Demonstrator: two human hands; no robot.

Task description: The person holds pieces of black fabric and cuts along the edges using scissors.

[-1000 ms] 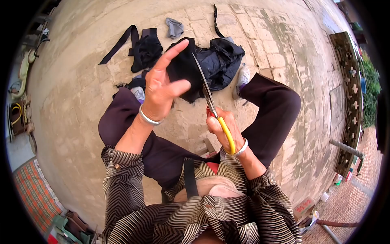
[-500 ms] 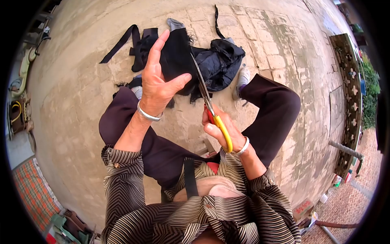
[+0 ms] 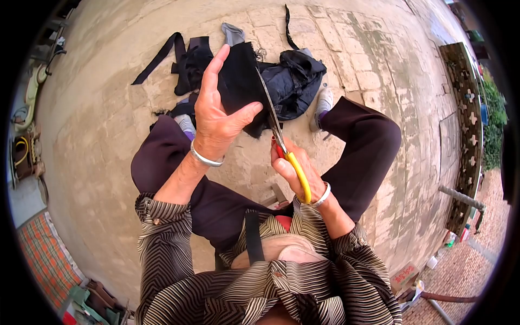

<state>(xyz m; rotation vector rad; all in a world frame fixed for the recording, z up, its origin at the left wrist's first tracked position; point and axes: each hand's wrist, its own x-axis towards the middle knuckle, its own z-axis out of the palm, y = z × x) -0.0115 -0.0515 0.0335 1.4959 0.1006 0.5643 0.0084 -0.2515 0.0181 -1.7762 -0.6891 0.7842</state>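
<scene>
The right hand (image 3: 310, 170) is closed around the handles of the scissors (image 3: 275, 122), which lie right of centre, their long axis slanting from five o'clock to tips near eleven. The left hand (image 3: 213, 123) holds the black cloth (image 3: 238, 78), thumb across its near face, forefinger stretched toward twelve; the other fingers are hidden. The cloth's length runs roughly twelve to six, the blades along its three-o'clock edge.

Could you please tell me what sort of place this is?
It looks like an outdoor yard or courtyard, perhaps beside a home. The ground is worn and paved in part, a wall with cross-shaped openings runs along the right side of the view, and green leaves show beyond it.
</scene>
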